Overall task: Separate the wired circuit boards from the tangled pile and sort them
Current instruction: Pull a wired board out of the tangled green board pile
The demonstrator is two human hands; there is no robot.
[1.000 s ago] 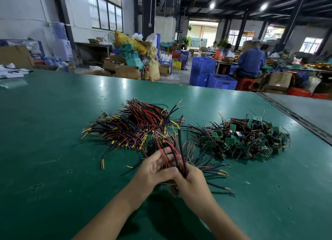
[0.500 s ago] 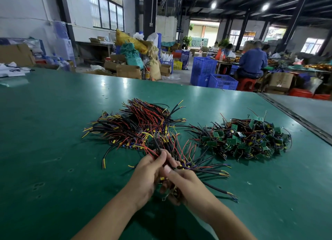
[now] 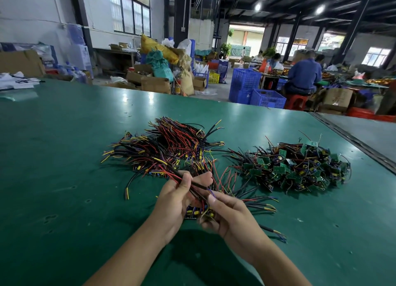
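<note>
Single head view: looks forward and down, close over near worktop [image 3: 64, 178], hall visible far beyond its edge.

A tangled pile [image 3: 167, 150] of red, black and yellow-tipped wires is spread flat; green boards [image 3: 300, 168] are heaped right of it, a wired bunch [image 3: 196, 211] held at its near edge.

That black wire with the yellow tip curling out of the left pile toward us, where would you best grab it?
Probably the black wire with the yellow tip is best pinched on its dark sheath just above the tip, approaching from the near left. That stretch lies alone on the green table, clear of the red-and-black wire pile.
</note>
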